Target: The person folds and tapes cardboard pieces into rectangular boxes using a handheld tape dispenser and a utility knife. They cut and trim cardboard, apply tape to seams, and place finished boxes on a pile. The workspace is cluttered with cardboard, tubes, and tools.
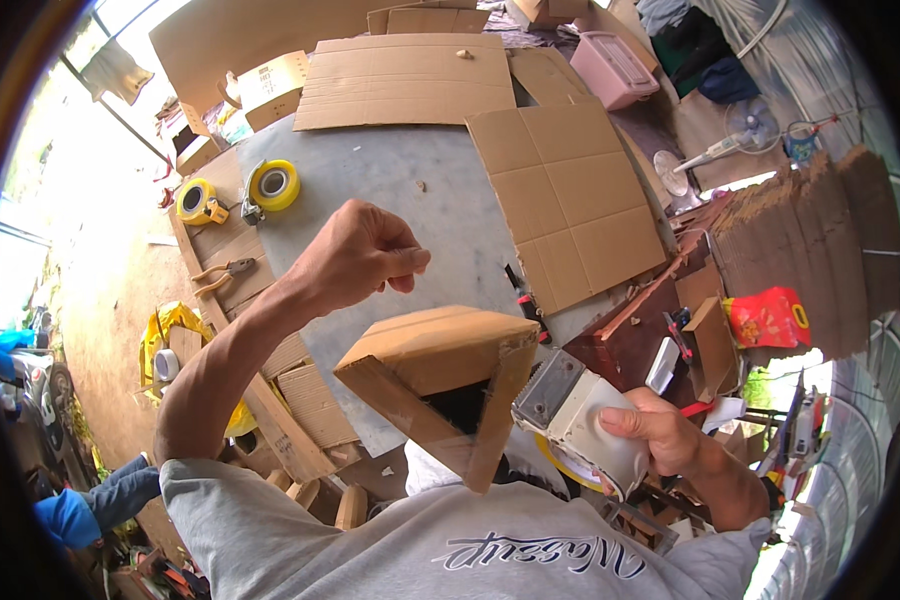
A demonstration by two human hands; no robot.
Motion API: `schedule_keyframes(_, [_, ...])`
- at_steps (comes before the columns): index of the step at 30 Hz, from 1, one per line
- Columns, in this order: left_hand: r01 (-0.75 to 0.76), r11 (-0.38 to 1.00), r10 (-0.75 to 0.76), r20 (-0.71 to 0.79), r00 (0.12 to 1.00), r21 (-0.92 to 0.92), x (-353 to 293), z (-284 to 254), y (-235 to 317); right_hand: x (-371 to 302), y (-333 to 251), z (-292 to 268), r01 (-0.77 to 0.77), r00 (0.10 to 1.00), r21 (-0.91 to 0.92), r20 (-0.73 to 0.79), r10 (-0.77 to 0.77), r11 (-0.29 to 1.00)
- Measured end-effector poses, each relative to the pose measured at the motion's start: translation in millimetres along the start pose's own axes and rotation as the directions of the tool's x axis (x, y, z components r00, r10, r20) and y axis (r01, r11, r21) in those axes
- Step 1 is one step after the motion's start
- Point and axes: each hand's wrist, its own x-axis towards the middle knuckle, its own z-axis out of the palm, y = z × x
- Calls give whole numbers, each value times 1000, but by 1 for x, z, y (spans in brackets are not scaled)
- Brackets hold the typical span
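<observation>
Cluttered workspace, cardboard box unheld between two bare hands

Head view, looking down: a grey, marbled surface (pixel 460 260) carries flat cardboard (pixel 570 200) and, at far left, a yellow tape roll (pixel 274 184). Close to the person's grey shirt (pixel 370 540), a tilted box (pixel 440 345) shows a dark gap between slanting flaps; what supports it is hidden. The left hand (pixel 370 255) is raised beyond the box, fingers curled, thumb against forefinger; whether it pinches something thin, such as clear tape, cannot be told. The right hand (pixel 660 430) grips a white boxy tool (pixel 590 415), perhaps a tape dispenser, its front just beside the box.

With neither hand steadying it, the box could tip or slide if the tool knocks it. Loose flaps could shift, leaving the gap crooked. Any thin tape could twist and stick to itself. A red-and-black tool (pixel 527 305), possibly a cutter, lies near enough to be bumped.
</observation>
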Motion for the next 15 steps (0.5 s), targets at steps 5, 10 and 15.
schedule_keyframes(5, [79,996,-75,123,990,-29,15,7,-25,8,14,-9,-39,999,65,0,39,997])
schedule_keyframes(10, [135,989,-147,303,942,63,17,20,-45,12,15,-10,-65,997,93,45,61,994])
schedule_keyframes(15, [93,968,-173,350,921,234,13,24,-35,19,19,-7,-44,998,67,42,42,997])
